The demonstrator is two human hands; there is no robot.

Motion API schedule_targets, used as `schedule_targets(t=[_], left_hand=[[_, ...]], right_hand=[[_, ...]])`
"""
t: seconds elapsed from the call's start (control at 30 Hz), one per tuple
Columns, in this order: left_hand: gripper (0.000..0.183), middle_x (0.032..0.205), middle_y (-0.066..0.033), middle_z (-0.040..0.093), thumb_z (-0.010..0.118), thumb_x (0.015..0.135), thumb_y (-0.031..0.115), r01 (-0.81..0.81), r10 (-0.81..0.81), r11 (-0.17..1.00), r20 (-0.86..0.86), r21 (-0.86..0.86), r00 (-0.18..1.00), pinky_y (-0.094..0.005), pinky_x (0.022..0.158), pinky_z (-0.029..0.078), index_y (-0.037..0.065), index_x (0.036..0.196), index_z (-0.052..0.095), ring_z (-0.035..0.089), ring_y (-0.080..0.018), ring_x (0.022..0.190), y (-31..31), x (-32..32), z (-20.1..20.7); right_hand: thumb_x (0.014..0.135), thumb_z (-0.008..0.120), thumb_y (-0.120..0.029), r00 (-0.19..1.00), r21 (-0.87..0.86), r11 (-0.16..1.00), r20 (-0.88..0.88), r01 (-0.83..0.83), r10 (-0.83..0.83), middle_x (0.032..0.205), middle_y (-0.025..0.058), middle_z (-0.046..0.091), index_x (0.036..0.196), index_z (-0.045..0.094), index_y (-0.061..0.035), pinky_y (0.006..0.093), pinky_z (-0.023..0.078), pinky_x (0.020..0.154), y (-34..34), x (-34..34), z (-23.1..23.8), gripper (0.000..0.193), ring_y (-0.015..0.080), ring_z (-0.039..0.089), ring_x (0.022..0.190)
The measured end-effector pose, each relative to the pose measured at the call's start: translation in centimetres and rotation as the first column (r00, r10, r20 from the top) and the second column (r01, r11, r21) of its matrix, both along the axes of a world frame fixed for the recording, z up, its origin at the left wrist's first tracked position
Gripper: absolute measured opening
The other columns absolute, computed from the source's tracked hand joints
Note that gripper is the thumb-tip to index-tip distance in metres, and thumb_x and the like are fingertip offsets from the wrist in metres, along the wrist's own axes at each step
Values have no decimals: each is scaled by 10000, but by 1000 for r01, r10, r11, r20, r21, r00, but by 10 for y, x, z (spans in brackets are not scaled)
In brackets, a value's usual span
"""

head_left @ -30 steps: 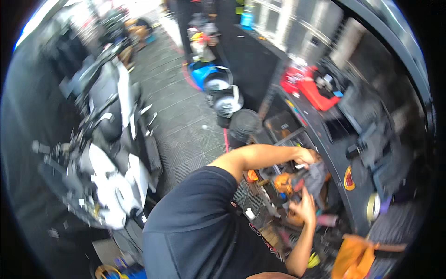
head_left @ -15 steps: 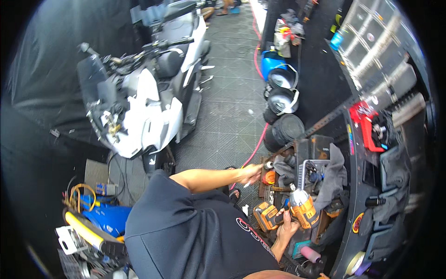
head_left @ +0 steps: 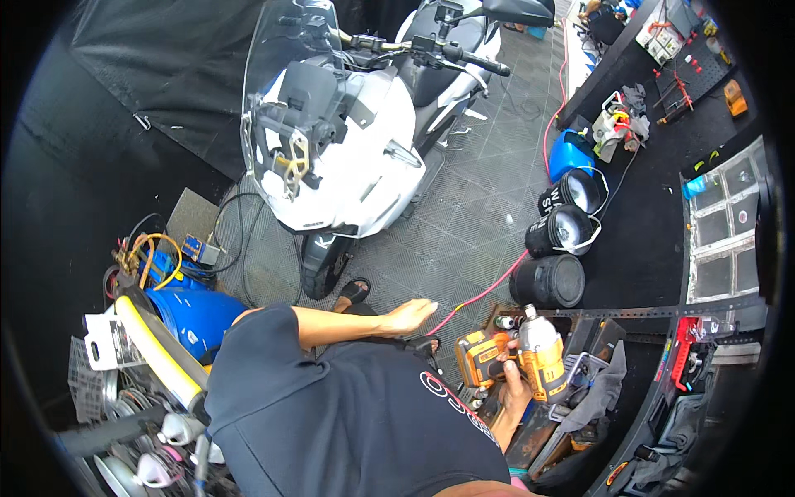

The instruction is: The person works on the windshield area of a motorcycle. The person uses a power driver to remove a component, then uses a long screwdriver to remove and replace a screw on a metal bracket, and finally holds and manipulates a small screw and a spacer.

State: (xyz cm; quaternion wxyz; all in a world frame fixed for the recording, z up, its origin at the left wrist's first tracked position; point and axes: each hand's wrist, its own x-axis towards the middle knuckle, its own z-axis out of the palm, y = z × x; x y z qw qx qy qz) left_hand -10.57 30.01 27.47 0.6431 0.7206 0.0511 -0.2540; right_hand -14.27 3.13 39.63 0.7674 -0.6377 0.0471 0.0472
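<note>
My right hand (head_left: 515, 383) grips a yellow and black cordless impact driver (head_left: 540, 354) by its handle, nose pointing up, above a low cart of tools (head_left: 571, 406). A second orange power tool (head_left: 480, 356) lies just left of it. My left hand (head_left: 409, 315) is empty with fingers stretched flat, held out over the grey tiled floor (head_left: 464, 240), its fingertips close to a red hose (head_left: 484, 291). My dark shirt fills the lower middle of the view.
A white scooter (head_left: 348, 157) stands ahead, front wheel near my sandalled foot (head_left: 354, 291). Three black buckets (head_left: 559, 240) and a blue container (head_left: 568, 153) line the right. A blue drum (head_left: 195, 315), cables and bottles crowd the lower left. Black benches stand at the right.
The view has swung left, bringing the scooter to the centre. My left hand has come off the cart and now hangs free over the floor; my right hand has raised the driver.
</note>
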Motion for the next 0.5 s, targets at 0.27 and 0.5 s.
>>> schedule_targets(t=[0.27, 0.5], left_hand=[[444, 611, 61, 248, 446, 1030, 446, -589, 202, 221, -555, -777, 807, -249, 458, 266, 176, 693, 342, 255, -78, 506, 111, 95, 136], [375, 615, 54, 257, 357, 1047, 262, -456, 55, -73, -460, -887, 886, -217, 444, 253, 151, 690, 365, 235, -64, 503, 179, 112, 177]], right_hand=[[872, 666, -25, 993, -330, 942, -117, -63, 26, 1168, 131, 651, 1256, 580, -20, 371, 535, 870, 162, -8, -6, 394, 222, 663, 940], [836, 703, -53, 995, -420, 902, -41, -104, 96, 1122, 126, 669, 1193, 616, -27, 364, 544, 846, 229, 5, 23, 368, 237, 675, 945]])
